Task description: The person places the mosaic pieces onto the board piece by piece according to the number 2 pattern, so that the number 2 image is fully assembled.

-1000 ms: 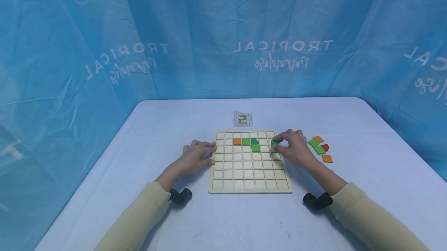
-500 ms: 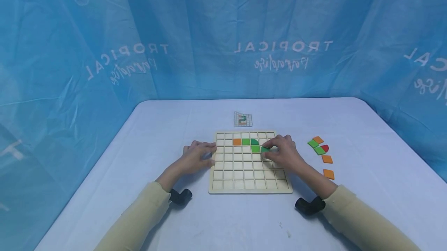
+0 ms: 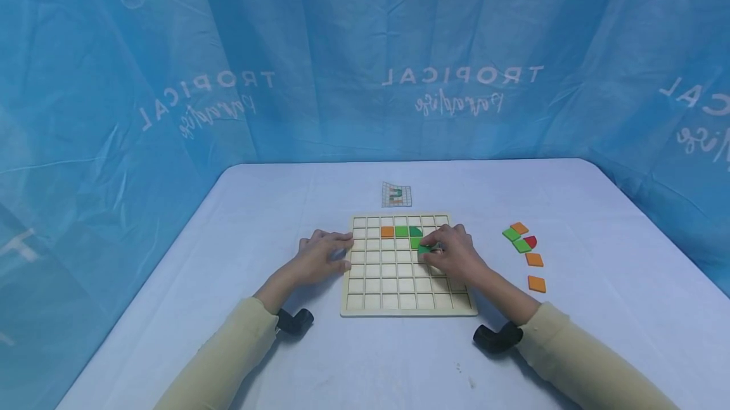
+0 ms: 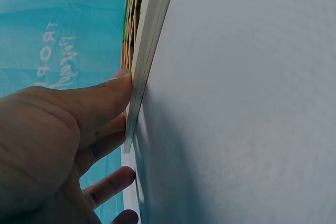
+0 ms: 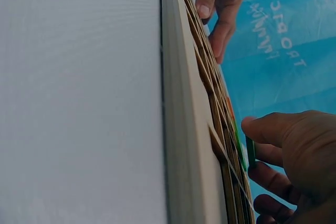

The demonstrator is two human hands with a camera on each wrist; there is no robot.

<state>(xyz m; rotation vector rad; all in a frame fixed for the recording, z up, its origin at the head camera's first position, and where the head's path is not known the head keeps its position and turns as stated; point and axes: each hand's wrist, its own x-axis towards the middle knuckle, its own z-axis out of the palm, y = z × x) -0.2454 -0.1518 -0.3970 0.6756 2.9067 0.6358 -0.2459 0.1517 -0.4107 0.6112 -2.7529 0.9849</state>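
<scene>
A pale wooden grid board (image 3: 390,301) lies on the table. My right hand (image 3: 453,255) pinches a dark green tile (image 3: 424,249) between thumb and fingers, close over the board's cells. In the right wrist view the same tile (image 5: 250,150) stands nearly edge-on at the fingertips. Just beyond it, a green square tile (image 3: 415,243) sits in a cell. The row behind holds an orange tile (image 3: 387,232), a green square (image 3: 402,231) and a round-cornered dark green tile (image 3: 416,231). At the board's left edge rests my left hand (image 3: 319,258), thumb and fingers extended against the rim.
Right of the board, several loose tiles lie on the white table (image 3: 274,207): green squares (image 3: 521,245), a red rounded one (image 3: 531,241) and orange squares (image 3: 537,284). A small patterned card (image 3: 396,194) lies behind the board. Blue curtain (image 3: 365,68) surrounds the table.
My right hand has carried the dark green tile leftward from the board's right edge, then slightly nearer, next to the green square. The left hand stays put.
</scene>
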